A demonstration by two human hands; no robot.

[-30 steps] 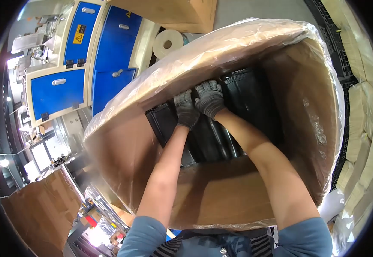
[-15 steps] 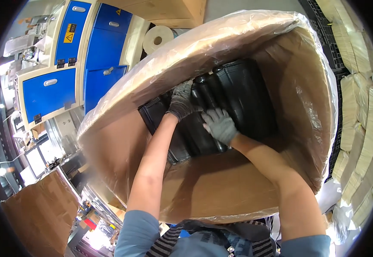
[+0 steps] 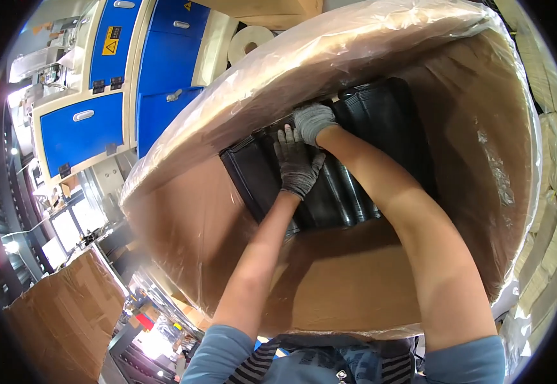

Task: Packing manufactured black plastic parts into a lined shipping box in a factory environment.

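Observation:
Black, glossy plastic pieces with rounded folds (image 3: 253, 173) lie side by side in a large cardboard box (image 3: 342, 281); their exact kind cannot be made out. My left hand (image 3: 297, 168), in a grey glove, rests flat on them with fingers stretched out toward the far wall. Just beyond and to the right, my gloved right hand (image 3: 315, 121) bends its fingers over the far edge of the black plastic, against the wall. Its fingertips are hidden. More black plastic (image 3: 387, 134) lies to the right of that hand.
Clear plastic film (image 3: 253, 83) covers the box's rim. Blue-doored machine cabinets (image 3: 169, 51) stand at the far left, beside a white roll (image 3: 249, 43). Wrapped pale stacks (image 3: 550, 166) line the right side. A cardboard sheet (image 3: 67, 313) is at lower left.
My right hand has moved far and left to the far edge, its fingers now bent. My left hand has drawn back from that edge and flattened on the plastic. The view has shifted slightly.

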